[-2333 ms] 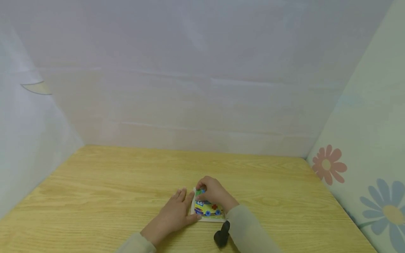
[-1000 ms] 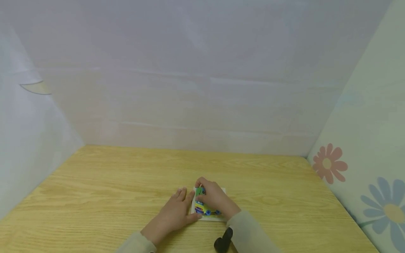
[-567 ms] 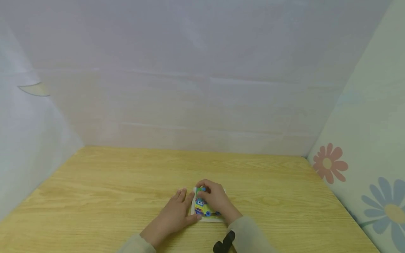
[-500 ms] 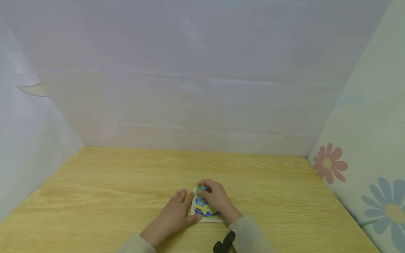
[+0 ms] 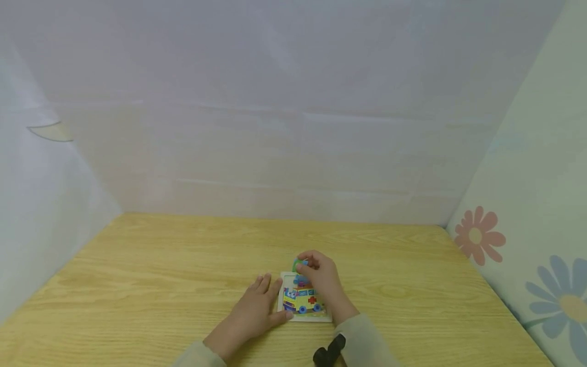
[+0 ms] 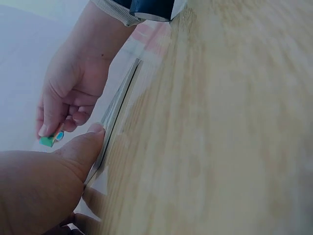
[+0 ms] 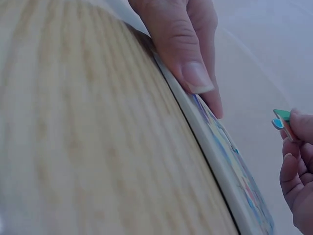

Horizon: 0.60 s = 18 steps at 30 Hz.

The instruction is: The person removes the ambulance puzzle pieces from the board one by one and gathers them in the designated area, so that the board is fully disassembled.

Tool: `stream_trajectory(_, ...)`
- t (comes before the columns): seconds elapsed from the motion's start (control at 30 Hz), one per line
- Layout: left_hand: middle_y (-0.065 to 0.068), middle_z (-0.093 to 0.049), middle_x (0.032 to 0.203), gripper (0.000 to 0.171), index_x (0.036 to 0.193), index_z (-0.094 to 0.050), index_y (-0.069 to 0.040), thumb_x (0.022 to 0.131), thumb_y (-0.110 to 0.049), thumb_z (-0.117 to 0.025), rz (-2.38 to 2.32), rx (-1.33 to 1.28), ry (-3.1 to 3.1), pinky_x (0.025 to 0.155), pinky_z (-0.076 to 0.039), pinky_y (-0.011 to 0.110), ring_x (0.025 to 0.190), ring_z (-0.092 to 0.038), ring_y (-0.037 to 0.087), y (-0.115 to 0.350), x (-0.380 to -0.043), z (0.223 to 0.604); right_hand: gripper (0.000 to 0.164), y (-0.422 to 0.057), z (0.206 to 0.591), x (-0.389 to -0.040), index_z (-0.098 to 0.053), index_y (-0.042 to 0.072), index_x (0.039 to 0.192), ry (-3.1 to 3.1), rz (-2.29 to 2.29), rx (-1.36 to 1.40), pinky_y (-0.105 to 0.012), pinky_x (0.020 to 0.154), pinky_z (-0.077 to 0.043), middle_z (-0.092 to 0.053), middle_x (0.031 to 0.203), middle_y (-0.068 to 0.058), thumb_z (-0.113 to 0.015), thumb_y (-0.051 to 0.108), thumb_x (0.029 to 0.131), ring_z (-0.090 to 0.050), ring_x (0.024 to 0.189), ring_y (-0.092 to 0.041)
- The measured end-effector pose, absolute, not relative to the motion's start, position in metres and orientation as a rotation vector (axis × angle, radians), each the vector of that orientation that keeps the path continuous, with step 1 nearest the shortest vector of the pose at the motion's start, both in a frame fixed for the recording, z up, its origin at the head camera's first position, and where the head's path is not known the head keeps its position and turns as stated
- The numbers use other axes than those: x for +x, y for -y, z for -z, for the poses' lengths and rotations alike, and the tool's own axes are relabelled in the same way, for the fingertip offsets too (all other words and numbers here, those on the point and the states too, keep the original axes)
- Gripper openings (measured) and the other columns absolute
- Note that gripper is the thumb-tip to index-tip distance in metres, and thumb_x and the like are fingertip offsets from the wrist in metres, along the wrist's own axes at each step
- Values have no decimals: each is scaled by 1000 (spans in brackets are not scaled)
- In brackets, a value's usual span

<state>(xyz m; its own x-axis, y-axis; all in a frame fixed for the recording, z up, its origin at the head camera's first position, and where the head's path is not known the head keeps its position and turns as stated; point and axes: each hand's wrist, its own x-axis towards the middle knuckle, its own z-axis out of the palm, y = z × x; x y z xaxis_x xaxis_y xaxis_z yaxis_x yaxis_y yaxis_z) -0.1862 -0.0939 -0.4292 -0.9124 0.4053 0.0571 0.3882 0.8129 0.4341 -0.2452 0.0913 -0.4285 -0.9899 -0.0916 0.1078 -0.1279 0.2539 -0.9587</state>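
Left hand (image 5: 254,308) is flat, fingers straight, thumb on the near-left corner of the puzzle tray (image 5: 312,319). Press lightly there so the tray can't skate on the table (image 5: 174,275). Tray's far-left corner looks unfilled. Near its far edge, your right hand (image 5: 324,275) pinches the green puzzle piece (image 7: 280,114), raised and tilted. I'd level it before any contact.

Indoor, screened off on three sides, home or studio unclear from here, wood-grain table (image 5: 183,260), creased pale backdrop (image 5: 293,127) behind it, yellow pointed shape (image 5: 52,131) at left, right panel (image 5: 527,193) with red flower (image 5: 475,235), blue flower (image 5: 572,309).
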Motion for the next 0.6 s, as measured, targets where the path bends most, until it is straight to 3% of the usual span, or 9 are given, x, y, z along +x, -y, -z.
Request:
stream_trajectory(0.3, 31, -28, 144, 85, 140, -38, -2, 81, -60, -57, -701, 625, -2967, 109, -22, 56, 134, -23, 48, 94, -185, 429, 24, -103, 419, -245, -65, 4, 109, 2382, -1925, 71, -23, 60, -48, -55, 80, -2, -64, 14, 87, -56, 72, -13)
stream_trajectory(0.6, 31, -27, 144, 85, 140, -38, -1, 81, -59, -57, -715, 628, -2953, 109, -21, 55, 134, -22, 48, 95, -183, 428, 25, -123, 418, -244, -64, 8, 112, 2406, -1860, -38, -27, 67, -49, -57, 84, -4, -64, 16, 88, -56, 78, -15)
